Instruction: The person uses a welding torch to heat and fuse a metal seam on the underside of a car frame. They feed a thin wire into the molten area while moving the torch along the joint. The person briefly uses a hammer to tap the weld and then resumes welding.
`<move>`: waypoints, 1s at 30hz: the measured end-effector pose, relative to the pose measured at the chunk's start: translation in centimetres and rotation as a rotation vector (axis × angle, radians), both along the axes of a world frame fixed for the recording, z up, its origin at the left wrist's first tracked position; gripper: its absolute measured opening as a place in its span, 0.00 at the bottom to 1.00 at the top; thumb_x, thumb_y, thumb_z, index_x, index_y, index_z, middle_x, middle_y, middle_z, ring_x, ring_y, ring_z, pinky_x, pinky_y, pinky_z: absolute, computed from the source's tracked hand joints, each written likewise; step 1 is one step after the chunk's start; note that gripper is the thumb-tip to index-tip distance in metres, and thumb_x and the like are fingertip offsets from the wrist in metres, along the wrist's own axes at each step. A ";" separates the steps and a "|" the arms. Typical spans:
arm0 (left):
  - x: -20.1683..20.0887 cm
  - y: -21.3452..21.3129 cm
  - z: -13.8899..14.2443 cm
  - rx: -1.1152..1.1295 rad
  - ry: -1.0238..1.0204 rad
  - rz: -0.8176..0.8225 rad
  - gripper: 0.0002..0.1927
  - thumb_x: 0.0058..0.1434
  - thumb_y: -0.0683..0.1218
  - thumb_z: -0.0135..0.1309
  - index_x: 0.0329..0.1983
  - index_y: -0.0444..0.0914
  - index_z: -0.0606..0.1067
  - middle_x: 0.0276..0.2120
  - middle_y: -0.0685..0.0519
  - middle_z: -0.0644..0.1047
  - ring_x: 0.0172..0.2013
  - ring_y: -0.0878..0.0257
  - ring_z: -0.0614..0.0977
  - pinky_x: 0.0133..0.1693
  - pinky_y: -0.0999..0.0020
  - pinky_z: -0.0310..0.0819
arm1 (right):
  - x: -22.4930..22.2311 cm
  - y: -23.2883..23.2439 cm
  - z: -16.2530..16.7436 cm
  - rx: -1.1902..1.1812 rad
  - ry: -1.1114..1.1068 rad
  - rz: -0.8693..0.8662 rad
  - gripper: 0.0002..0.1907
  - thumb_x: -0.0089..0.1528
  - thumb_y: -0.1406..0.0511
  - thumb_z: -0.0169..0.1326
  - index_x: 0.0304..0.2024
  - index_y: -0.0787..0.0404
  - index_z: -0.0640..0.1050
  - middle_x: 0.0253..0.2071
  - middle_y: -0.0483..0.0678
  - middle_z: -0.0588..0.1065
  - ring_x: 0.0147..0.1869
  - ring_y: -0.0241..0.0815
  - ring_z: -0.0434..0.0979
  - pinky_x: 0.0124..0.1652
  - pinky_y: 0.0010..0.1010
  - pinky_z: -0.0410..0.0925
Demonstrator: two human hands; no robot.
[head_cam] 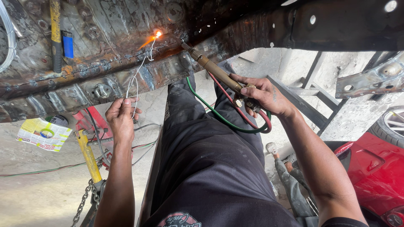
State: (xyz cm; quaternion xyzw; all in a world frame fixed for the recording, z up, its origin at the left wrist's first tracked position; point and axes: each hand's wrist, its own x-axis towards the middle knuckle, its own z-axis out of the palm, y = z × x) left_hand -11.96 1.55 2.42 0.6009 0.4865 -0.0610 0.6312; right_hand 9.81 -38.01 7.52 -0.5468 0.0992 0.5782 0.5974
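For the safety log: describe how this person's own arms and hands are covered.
Both forearms are bare to the elbow, with no sleeves showing. The left hand and right hand wear no gloves, rings or watch. A small dark mark sits on the right hand's back.

Rusty panel (84, 80) blocks above; hoses (235, 117) perhaps crowd the gap between hands.

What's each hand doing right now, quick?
Left hand: closed, pinching a thin filler wire that runs up to the flame.
Right hand: closed around the brass torch handle.
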 end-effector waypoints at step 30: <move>-1.4 -1.2 -2.8 -0.012 -0.074 0.088 0.11 0.74 0.45 0.51 0.41 0.31 0.76 0.41 0.45 0.82 0.25 0.64 0.79 0.28 0.73 0.69 | 0.8 1.0 0.3 0.021 0.035 -0.055 0.33 0.66 0.65 0.51 0.72 0.71 0.63 0.33 0.51 0.79 0.19 0.34 0.75 0.20 0.24 0.70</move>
